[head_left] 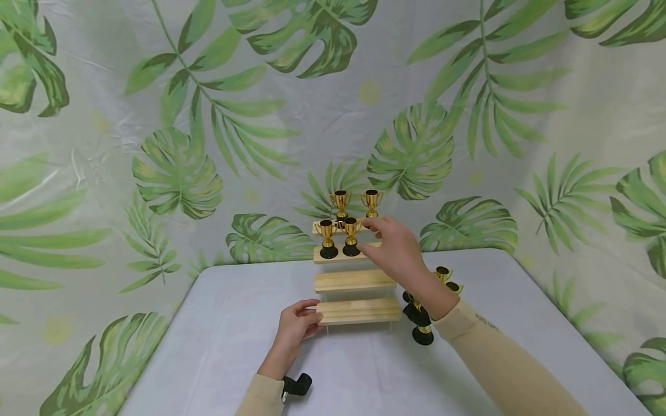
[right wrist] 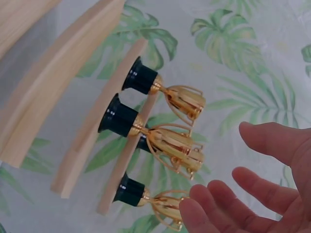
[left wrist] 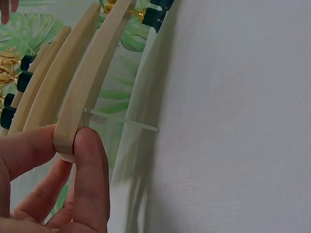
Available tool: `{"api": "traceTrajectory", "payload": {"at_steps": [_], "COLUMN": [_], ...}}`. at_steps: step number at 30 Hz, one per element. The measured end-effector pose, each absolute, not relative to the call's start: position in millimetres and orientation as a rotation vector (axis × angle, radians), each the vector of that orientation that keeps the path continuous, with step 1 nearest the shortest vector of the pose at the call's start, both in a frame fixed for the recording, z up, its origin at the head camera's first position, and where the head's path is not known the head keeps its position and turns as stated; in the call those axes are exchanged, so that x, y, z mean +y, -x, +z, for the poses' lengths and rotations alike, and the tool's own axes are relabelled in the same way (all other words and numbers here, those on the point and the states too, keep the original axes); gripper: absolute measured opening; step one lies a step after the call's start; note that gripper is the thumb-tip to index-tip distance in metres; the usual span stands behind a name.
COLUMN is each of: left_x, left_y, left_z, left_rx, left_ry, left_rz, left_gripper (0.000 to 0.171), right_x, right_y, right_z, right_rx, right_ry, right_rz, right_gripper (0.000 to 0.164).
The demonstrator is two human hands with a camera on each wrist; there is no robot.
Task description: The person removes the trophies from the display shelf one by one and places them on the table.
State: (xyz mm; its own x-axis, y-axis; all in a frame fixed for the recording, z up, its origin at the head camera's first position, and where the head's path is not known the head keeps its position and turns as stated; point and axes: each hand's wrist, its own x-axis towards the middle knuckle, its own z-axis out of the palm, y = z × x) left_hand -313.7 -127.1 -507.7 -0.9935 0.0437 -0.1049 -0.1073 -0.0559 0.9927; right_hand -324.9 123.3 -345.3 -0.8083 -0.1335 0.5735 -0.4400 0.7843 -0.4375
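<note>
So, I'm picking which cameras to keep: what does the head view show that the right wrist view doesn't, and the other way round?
Only the head view shows the left hand gripping the left end of the bottom shelf, and the loose trophies off to the right.

Only the right wrist view shows the right ends of the two upper shelves, which the right hand hides from the head camera.

Both share that hand, those upper shelves and the four trophies on them, two per shelf.
</note>
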Motion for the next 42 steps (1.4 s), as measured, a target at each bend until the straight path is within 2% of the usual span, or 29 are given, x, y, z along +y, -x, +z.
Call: {"api": "traceTrajectory", "payload": {"at_steps": [13,25,42], "left_x": [-129,-128,-129], "left_y": [328,328,329], "left_z": [-532,-531,-533], "left_rx": [2.096,2.097,2.108], "left_ry": [0.086,0.116,0.098], "left_rz": [2.219,2.217,2.209], "left_gripper": [0.042,0.043,0.042], "right_x": [113,100,91], "right_y": [357,384,405], "right_z": [-330,-331,-342], "right_rx": [-2.521,-2.617,-2.712], "right_ry": [-0.410,-0.338,-0.396], "right_rz": [0.770,0.696,0.638], "right_gripper": [0.045,0.047,0.047]}}
